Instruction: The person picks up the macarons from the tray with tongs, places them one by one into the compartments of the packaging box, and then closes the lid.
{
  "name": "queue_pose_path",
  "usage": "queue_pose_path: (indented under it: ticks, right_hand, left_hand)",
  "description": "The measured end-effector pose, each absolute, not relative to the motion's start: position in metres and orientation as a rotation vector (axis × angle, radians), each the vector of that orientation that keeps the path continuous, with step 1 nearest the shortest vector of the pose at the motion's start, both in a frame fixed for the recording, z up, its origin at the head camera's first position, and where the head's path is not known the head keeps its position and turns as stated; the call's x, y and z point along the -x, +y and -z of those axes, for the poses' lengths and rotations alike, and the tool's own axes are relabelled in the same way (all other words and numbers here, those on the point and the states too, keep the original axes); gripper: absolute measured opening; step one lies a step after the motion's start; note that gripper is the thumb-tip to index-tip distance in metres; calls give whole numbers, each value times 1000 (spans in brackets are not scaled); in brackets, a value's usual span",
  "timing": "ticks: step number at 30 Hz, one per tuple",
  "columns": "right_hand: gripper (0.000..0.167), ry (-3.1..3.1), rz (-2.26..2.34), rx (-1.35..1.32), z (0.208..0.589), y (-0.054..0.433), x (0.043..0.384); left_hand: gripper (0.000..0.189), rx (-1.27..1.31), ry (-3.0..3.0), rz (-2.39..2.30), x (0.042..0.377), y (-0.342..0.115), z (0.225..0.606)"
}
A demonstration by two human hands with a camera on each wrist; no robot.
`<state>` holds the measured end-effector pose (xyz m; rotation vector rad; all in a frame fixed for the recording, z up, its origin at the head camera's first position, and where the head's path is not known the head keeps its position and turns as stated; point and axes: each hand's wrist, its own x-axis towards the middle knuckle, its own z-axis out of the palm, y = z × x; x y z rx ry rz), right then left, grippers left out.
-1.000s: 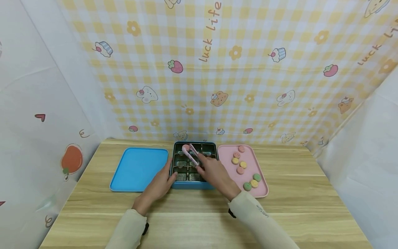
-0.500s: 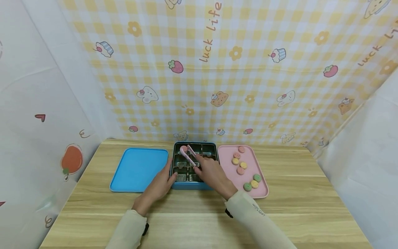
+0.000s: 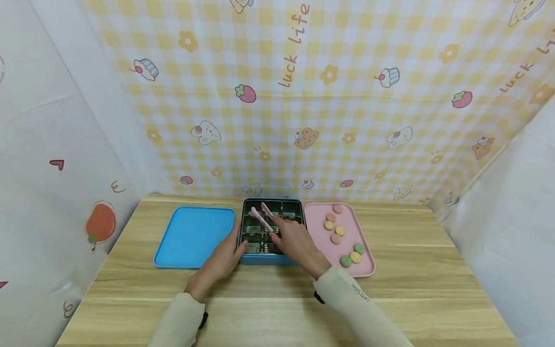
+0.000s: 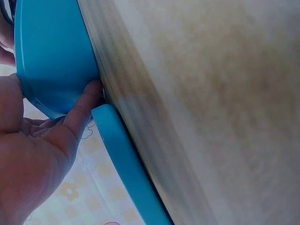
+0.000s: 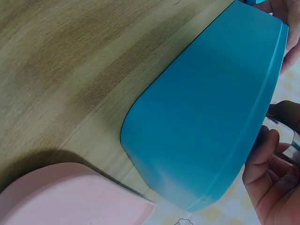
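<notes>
While the left hand (image 3: 223,253) clasps the box (image 3: 269,260), the right hand (image 3: 298,242) grips parted tongs (image 3: 262,221) (likely the release step); lifting clear seems next.

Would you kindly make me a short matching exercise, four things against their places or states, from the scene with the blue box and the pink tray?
Column one
1. Left hand
2. Tongs
3. Pink tray
4. Blue box

Column two
A. Divided into compartments inside
B. Touching the left side of the box
C. Bearing pink, yellow and green round pieces
D. Held in the right hand, over the box

Right pairs: 1-B, 2-D, 3-C, 4-A.
</notes>
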<state>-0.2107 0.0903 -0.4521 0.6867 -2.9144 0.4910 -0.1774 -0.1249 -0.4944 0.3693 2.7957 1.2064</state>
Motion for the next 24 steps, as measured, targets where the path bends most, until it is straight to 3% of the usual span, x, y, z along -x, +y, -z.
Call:
queue_pose_path:
  ticks: [17,24]
  right_hand:
    - [37,-2842,-627,-564,439,136,198]
    - [12,-2755,-642,-507,435,170,204]
  left_hand:
    - [68,-368,2775,-1247,178,-124,494]
    - [67,-377,2773,-1245,177,-124,494]
